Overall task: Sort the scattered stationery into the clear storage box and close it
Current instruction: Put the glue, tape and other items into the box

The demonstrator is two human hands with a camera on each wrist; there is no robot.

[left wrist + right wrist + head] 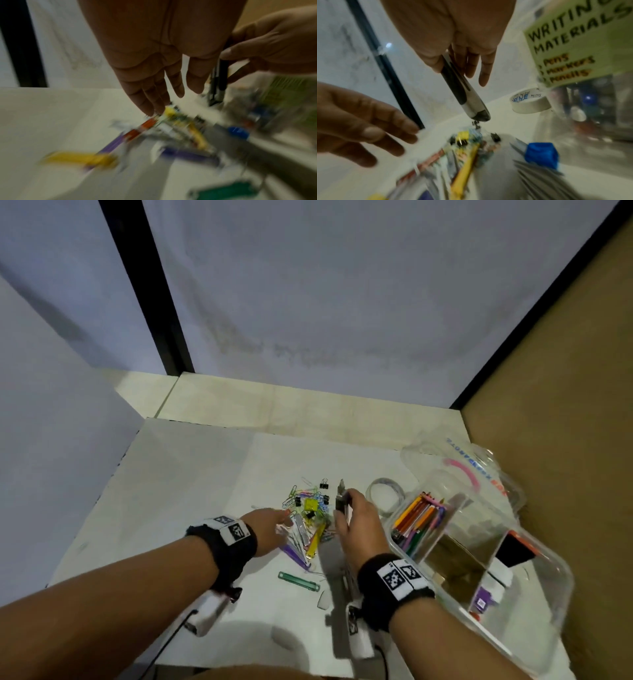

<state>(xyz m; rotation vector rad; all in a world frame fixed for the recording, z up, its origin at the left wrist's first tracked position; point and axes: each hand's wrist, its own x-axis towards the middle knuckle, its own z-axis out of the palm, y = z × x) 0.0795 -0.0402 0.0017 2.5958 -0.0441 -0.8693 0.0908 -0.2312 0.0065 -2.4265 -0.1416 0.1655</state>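
My right hand (346, 508) grips a black and silver tool (342, 497) upright, just above the right edge of the stationery pile (310, 510). In the right wrist view the tool (464, 93) points down at the binder clips (462, 140), held between thumb and fingers. My left hand (279, 520) reaches over the pile's left side, fingers (150, 102) straight, holding nothing. The clear storage box (534, 587) stands open at the right, with coloured pencils (419, 523) in its far compartment.
A roll of masking tape (385, 494) lies between the pile and the box. The box lid (479, 470) rests behind the box. A green fastener strip (298, 576) lies near me. A "writing materials" label (573, 44) is on the box wall.
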